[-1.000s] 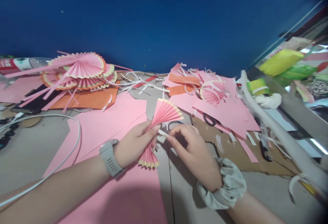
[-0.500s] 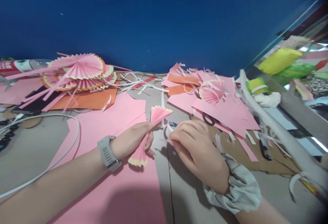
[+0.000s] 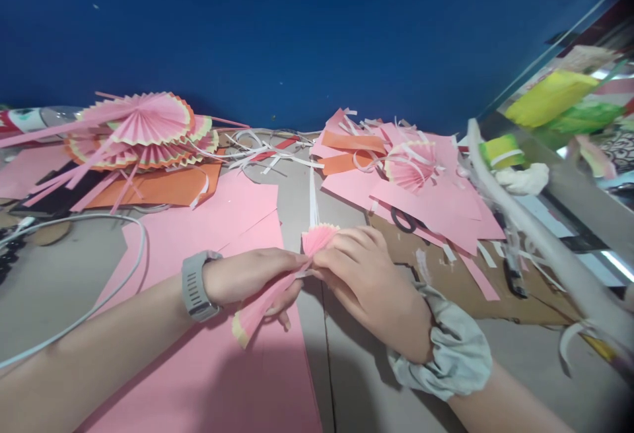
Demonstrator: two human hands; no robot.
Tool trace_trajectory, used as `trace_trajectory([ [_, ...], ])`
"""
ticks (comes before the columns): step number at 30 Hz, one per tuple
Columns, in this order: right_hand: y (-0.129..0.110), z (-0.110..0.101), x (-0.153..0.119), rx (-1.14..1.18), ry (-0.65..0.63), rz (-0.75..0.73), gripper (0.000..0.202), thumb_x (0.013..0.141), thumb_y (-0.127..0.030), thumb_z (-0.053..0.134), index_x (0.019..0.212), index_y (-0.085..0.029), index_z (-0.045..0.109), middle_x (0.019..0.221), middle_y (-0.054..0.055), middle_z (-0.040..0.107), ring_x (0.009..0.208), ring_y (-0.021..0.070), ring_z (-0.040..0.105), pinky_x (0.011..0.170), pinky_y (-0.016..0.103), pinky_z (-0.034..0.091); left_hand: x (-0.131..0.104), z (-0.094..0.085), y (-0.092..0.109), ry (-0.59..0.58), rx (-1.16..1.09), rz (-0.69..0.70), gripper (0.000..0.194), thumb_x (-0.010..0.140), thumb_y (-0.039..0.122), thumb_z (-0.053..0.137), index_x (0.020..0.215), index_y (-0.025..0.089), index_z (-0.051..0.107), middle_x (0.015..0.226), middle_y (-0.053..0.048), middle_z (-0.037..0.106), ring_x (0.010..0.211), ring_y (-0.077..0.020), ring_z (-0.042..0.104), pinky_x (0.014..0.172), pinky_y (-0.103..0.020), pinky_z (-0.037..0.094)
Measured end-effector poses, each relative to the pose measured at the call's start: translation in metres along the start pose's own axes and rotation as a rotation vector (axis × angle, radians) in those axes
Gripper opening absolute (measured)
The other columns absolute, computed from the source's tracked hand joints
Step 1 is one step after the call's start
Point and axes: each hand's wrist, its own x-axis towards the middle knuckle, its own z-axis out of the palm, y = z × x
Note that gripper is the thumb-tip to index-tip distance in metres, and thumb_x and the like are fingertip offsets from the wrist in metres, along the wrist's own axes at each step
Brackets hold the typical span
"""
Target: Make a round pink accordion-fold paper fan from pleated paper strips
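A pleated pink paper fan (image 3: 265, 301) with pale yellow edges is pinched at its middle by my left hand (image 3: 262, 278), one end spreading toward the lower left. My right hand (image 3: 359, 281) closes at the same middle, its fingertips touching the paper and a short whitish strip. What else the right fingers hold is hidden. The fan's upper end opens just above the fingertips. Large pink sheets (image 3: 198, 367) lie under my left arm.
Finished pleated rosettes (image 3: 153, 119) rest on orange paper at the left. White strips (image 3: 270, 149) lie along the back. Pink offcuts (image 3: 421, 202), black scissors (image 3: 403, 220), cardboard (image 3: 470, 288) and a cutter (image 3: 515, 278) are at the right. A white cable (image 3: 143, 248) loops at the left.
My right hand has moved left and now meets my left hand at the fan's middle. The fan's lower end has swung left. The camera view has shifted slightly.
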Motion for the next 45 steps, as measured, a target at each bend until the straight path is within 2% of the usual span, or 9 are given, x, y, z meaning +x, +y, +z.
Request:
trace_trajectory([
  [4,0.0002,0.0022,0.0021,0.036,0.022,0.014,0.015,0.092,-0.024,0.043,0.082,-0.019,0.052,0.085,0.002,0.058,0.088,0.0168,0.047,0.086,0.034,0.03,-0.0007,-0.0003,0.0002,-0.011,-0.009,-0.016,0.042,0.092,0.033,0.026,0.064,0.016,0.051,0.04,0.005,0.04,0.041,-0.0098,0.037,0.066,-0.037,0.052],
  [14,-0.0007,0.0039,0.0037,0.086,-0.013,0.046,0.015,0.092,-0.027,0.044,0.08,-0.02,0.05,0.089,0.002,0.06,0.094,0.0172,0.048,0.086,0.033,0.031,-0.0011,0.0007,0.0023,0.0,0.004,-0.039,0.036,0.092,0.034,0.028,0.087,0.013,0.056,0.037,0.008,0.037,0.038,-0.0096,0.033,0.066,-0.037,0.053],
  [17,-0.0005,0.0044,0.0037,0.078,-0.005,0.046,0.015,0.092,-0.027,0.044,0.081,-0.02,0.05,0.088,0.002,0.06,0.094,0.0176,0.048,0.084,0.032,0.033,-0.001,-0.0002,0.0008,-0.012,0.002,-0.04,0.04,0.092,0.034,0.027,0.069,0.015,0.055,0.037,0.006,0.036,0.038,-0.0095,0.033,0.068,-0.037,0.052],
  [20,-0.0004,0.0041,0.0036,0.066,-0.009,0.048,0.015,0.092,-0.027,0.043,0.081,-0.02,0.051,0.087,0.003,0.06,0.092,0.0178,0.049,0.083,0.032,0.033,-0.0001,-0.0007,0.0,-0.021,0.01,-0.042,0.046,0.091,0.036,0.028,0.053,0.017,0.046,0.036,0.005,0.034,0.039,-0.0096,0.034,0.068,-0.036,0.052],
  [29,-0.0015,0.0037,0.0039,0.048,-0.002,0.046,0.013,0.09,-0.026,0.046,0.08,-0.02,0.051,0.085,0.002,0.06,0.092,0.0173,0.05,0.083,0.033,0.033,-0.0013,0.0013,0.0028,0.012,-0.008,-0.038,0.036,0.092,0.032,0.027,0.078,0.013,0.055,0.036,0.007,0.035,0.038,-0.0094,0.031,0.065,-0.035,0.053],
  [35,-0.0025,0.0041,0.0041,0.059,0.03,0.039,0.011,0.088,-0.028,0.05,0.08,-0.02,0.051,0.084,0.002,0.06,0.089,0.0173,0.049,0.084,0.033,0.033,-0.0009,-0.0008,0.0008,-0.018,-0.006,-0.014,0.036,0.094,0.032,0.027,0.083,0.014,0.056,0.039,0.007,0.037,0.04,-0.0096,0.032,0.065,-0.035,0.051],
  [41,-0.0038,0.0028,0.0039,0.042,0.011,0.052,0.011,0.088,-0.028,0.051,0.081,-0.02,0.051,0.087,0.002,0.061,0.091,0.0184,0.049,0.085,0.034,0.032,-0.0019,0.0013,0.0034,-0.052,0.054,-0.039,0.05,0.093,0.041,0.02,0.059,0.017,0.049,0.038,0.006,0.036,0.04,-0.0093,0.034,0.072,-0.035,0.05],
  [43,-0.0046,0.0018,0.003,0.041,-0.005,0.049,0.009,0.088,-0.027,0.051,0.081,-0.02,0.051,0.087,0.002,0.061,0.093,0.0188,0.05,0.086,0.035,0.031,-0.0037,0.0017,0.0034,-0.074,0.096,-0.028,0.044,0.093,0.039,0.024,0.066,0.017,0.051,0.04,0.006,0.039,0.042,-0.0099,0.037,0.072,-0.034,0.049],
  [45,-0.0057,0.0007,0.0019,0.039,0.001,0.044,0.01,0.088,-0.028,0.051,0.081,-0.02,0.052,0.086,0.002,0.062,0.093,0.0187,0.05,0.087,0.036,0.029,-0.005,0.0014,0.0016,-0.099,0.121,-0.004,0.025,0.091,0.032,0.033,0.079,0.018,0.051,0.045,0.006,0.044,0.046,-0.0108,0.041,0.069,-0.032,0.049],
])
